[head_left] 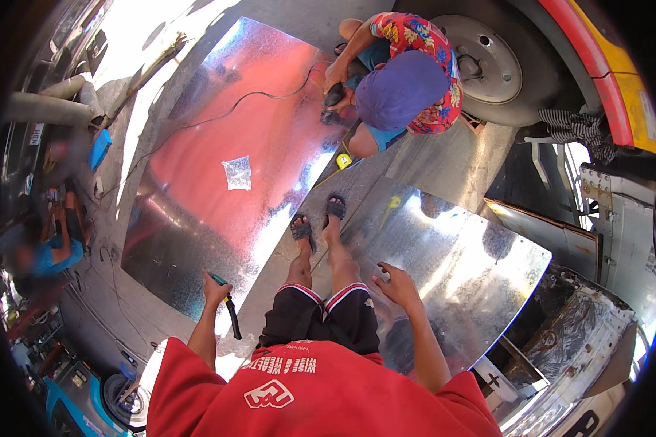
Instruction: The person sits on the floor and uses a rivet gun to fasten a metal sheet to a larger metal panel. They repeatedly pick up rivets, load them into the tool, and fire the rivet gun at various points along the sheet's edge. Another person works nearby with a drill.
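Observation:
My left hand point(215, 290) grips a black tool with a teal end point(229, 312), hanging down beside my hip. My right hand point(396, 285) is empty with its fingers spread, hovering over a shiny metal sheet point(474, 269) on my right. I stand in sandals point(318, 217) on the concrete between that sheet and a larger metal sheet point(226, 153) on my left, which reflects red. A crouching person in a patterned shirt and purple cap point(404, 80) holds a dark power tool point(333, 98) on the far edge of the larger sheet.
A small clear plastic bag point(237, 172) lies on the large sheet, and a cable point(219, 116) runs across it. A yellow tape measure point(343, 160) sits between the sheets. A vehicle wheel point(488, 58) stands behind the crouching person. Body panels point(561, 233) lie right. Another person point(47, 251) sits far left.

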A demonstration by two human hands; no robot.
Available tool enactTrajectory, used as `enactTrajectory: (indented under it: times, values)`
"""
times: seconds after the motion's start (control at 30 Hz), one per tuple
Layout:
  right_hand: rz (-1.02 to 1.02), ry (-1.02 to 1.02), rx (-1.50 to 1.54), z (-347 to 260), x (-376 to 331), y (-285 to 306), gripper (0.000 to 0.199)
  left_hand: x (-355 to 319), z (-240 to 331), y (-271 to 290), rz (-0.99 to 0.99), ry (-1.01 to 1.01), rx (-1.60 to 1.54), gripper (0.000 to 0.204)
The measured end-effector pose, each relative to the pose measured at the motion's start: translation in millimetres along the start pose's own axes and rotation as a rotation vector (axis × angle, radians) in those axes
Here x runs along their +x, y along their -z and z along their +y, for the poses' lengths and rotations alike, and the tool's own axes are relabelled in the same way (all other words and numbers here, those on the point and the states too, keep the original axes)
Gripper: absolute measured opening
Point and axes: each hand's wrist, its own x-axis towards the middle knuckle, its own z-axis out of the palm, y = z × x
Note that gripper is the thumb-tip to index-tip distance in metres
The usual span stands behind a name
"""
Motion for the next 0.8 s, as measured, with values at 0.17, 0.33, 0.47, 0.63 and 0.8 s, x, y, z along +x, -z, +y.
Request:
enactTrajectory:
  times: [0.17, 0.33, 0.47, 0.63, 0.8]
  values:
    - [-0.122, 0.365, -0.058, -29.2, 29.8, -47.3, 0.046, -38.4, -83.5, -21.8, -0.156, 0.065, -0.072, 0.132]
    - [-0.682, 0.389, -0.665, -46.2, 77.7, -103.6, 0.035, -69.5, -81.3, -44.4, -0.170, -0.026, -0.277, 0.126]
    - [0.146, 0.397, -0.606, -41.5, 121.1, -72.9, 0.034, -90.8, -52.2, -42.6, -0.102, -0.158, -0.481, 0.119]
    - [0.343, 0.416, -0.340, -71.6, 155.2, -16.7, 0.036, -105.7, -33.8, -35.8, -0.038, -0.172, -0.609, 0.117]
    - [-0.129, 0.423, -0.024, -96.4, 136.2, -26.9, 0.038, -100.3, -57.6, -56.5, 0.011, -0.056, -0.560, 0.121]
